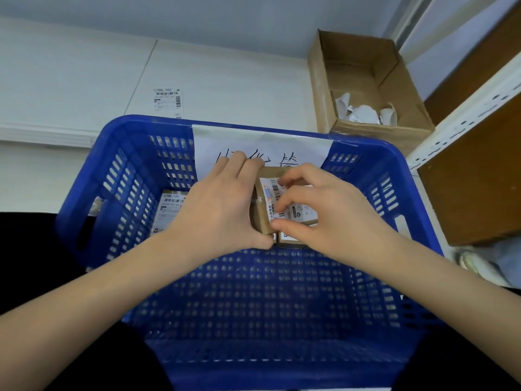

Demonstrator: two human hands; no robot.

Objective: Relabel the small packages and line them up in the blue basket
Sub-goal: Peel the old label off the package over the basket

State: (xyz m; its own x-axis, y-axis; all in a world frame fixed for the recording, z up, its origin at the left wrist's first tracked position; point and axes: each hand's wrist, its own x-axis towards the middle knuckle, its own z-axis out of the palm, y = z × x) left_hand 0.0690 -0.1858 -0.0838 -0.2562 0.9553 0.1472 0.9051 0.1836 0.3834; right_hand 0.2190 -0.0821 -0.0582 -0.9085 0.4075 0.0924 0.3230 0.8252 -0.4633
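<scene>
Both hands on one small package inside the blue basket (84, 193)

Left hand (222, 210) grips the brown package (263, 221) by its left side, right hand (324, 218) pinches its white barcode label (284, 203). Another labelled package (169, 210) lies at the basket's left; cardboard box (366, 88) with paper scraps behind.

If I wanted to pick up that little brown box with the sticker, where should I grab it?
Probably by its two long brown sides, reaching down from above. The small box lies flat with its label up, so pinching the sides, as the left hand does, keeps your fingers off the label.
</scene>
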